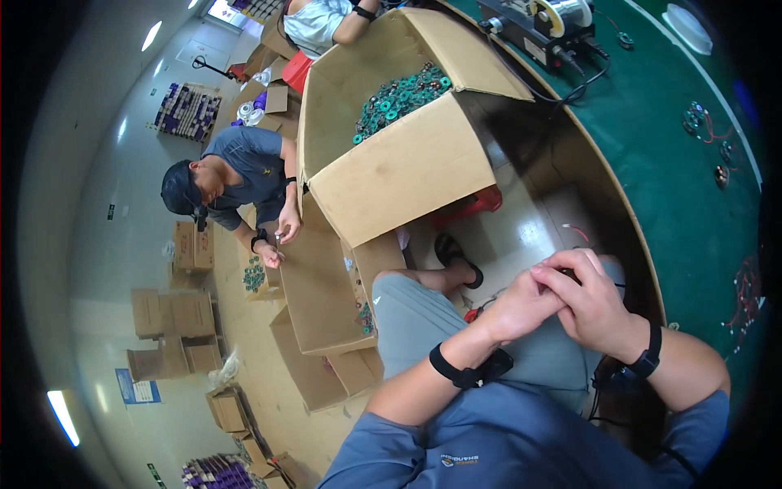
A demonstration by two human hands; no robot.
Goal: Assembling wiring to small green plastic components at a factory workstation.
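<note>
My left hand (524, 307) and my right hand (592, 303) meet above my lap, beside the edge of the green table. The fingers of both are bent and pressed together, the right ones lying over the left. Between them a small dark bit shows, but the fingers hide most of it and I cannot make out what it is. Just beyond my hands a short red and white wire (577, 232) sticks up; whether it joins the held thing I cannot tell. Each wrist wears a black band.
A large open cardboard box (399, 175) holds many green ring-shaped parts (399, 98). Lower open boxes (314, 281) stand left of my knees. On the green table (652, 163) are a black device with a wire spool (568, 15) and red-wired parts (745, 297). Another person (244, 175) works at left.
</note>
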